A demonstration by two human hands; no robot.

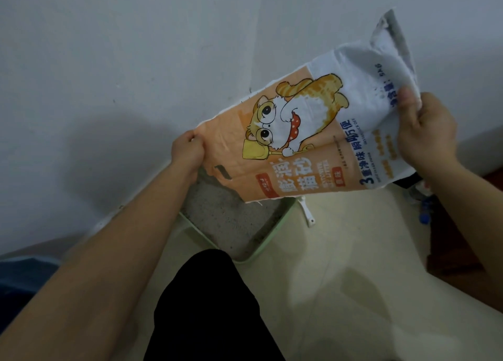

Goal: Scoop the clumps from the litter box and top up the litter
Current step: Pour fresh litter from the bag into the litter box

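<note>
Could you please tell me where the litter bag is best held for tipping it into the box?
Take the litter bag at both ends, from the sides: the left hand pinching a corner of the low end over the litter box, the right hand gripping the crumpled raised end. It looks limp and flat, so a middle hold would likely fold it.

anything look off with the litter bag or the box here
The litter bag hangs flat and limp between the left hand and right hand, as if nearly empty, and its cut edge is frayed. No litter shows spilled outside the green litter box.
</note>
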